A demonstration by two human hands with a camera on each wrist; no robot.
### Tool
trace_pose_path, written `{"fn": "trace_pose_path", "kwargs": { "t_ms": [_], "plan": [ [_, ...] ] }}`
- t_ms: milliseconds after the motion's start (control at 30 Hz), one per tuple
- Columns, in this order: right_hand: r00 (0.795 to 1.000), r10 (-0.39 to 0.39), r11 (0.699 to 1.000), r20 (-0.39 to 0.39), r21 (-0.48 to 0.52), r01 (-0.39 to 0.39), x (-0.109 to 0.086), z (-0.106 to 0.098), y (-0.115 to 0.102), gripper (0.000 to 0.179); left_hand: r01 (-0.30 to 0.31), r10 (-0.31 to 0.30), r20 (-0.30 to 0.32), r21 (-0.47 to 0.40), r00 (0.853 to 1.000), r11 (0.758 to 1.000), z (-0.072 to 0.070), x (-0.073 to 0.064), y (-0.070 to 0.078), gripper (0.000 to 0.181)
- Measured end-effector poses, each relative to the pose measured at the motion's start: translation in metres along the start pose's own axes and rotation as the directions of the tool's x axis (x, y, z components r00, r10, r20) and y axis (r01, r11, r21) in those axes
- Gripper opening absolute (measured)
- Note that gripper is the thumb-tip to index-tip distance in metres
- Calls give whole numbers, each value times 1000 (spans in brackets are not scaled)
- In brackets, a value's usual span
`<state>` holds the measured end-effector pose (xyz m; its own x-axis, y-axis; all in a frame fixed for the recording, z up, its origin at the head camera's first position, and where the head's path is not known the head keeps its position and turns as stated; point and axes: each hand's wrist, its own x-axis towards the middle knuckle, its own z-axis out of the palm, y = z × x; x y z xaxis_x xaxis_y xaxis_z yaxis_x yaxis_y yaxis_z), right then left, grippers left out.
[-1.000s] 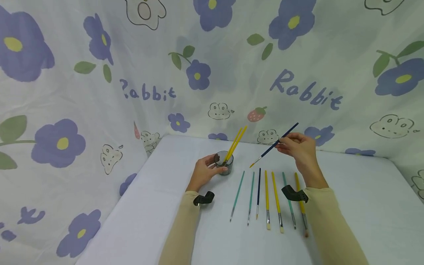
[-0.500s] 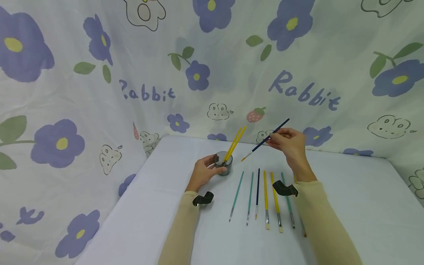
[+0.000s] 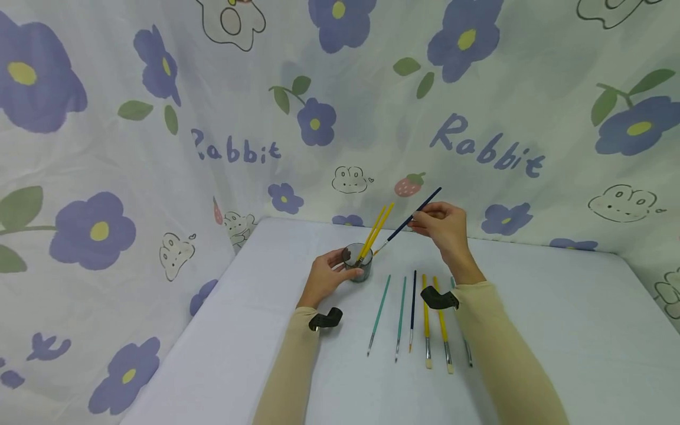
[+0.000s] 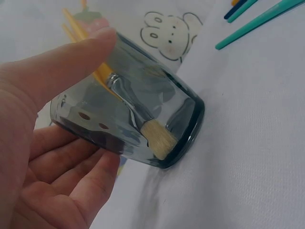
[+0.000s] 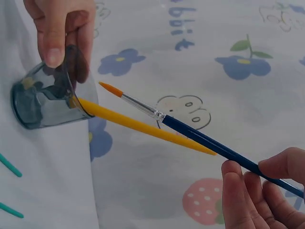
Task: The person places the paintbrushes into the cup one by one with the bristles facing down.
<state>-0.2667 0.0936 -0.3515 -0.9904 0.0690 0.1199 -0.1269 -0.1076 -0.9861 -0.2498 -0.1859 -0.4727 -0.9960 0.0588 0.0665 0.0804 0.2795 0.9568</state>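
Observation:
A smoky clear glass (image 3: 359, 271) stands on the white table, and my left hand (image 3: 330, 277) grips its side with thumb and fingers around it. Two yellow paintbrushes (image 3: 378, 230) lean in the glass; in the left wrist view a pale bristle head (image 4: 159, 139) rests near its bottom. My right hand (image 3: 442, 231) pinches a dark blue paintbrush (image 3: 408, 219) by the handle, tilted with its orange tip (image 5: 111, 89) down and left. That tip hangs just off the glass rim, to its right. In the right wrist view, thumb and fingertips (image 5: 286, 164) hold the blue handle.
Several paintbrushes lie in a row on the table (image 3: 212, 366), bristles toward me: teal ones (image 3: 379, 316), a dark blue one (image 3: 412, 307) and yellow ones (image 3: 427, 313). My right forearm (image 3: 504, 348) covers part of the row's right end. A flowered curtain (image 3: 366, 118) hangs behind.
My right hand has moved left with the dark blue paintbrush, bringing its tip close to the glass rim. The left hand and glass stay in place.

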Motion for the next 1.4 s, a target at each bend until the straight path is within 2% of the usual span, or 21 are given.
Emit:
{"fn": "trace_pose_path", "kwargs": {
  "t_ms": [333, 567, 867, 1100, 1400],
  "plan": [
    [999, 27, 991, -23, -128, -30, 2, 22, 13, 23, 9, -9, 5, 13, 1000, 1000, 0, 2, 1, 82],
    [999, 34, 990, 14, -137, -32, 0, 32, 19, 23, 1, -1, 0, 12, 1000, 1000, -1, 3, 2, 80],
    [998, 59, 985, 25, -166, -54, -4, 43, 31, 24, 4, -4, -4, 16, 1000, 1000, -1, 1, 2, 82],
    [997, 79, 974, 20, -212, -73, -9, 47, 39, 24, -2, 2, -2, 15, 1000, 1000, 1, -1, 4, 81],
    [996, 85, 972, 37, -224, -75, -9, 51, 44, 23, 1, -1, -11, 17, 1000, 1000, 1, -1, 3, 81]
  ]
}}
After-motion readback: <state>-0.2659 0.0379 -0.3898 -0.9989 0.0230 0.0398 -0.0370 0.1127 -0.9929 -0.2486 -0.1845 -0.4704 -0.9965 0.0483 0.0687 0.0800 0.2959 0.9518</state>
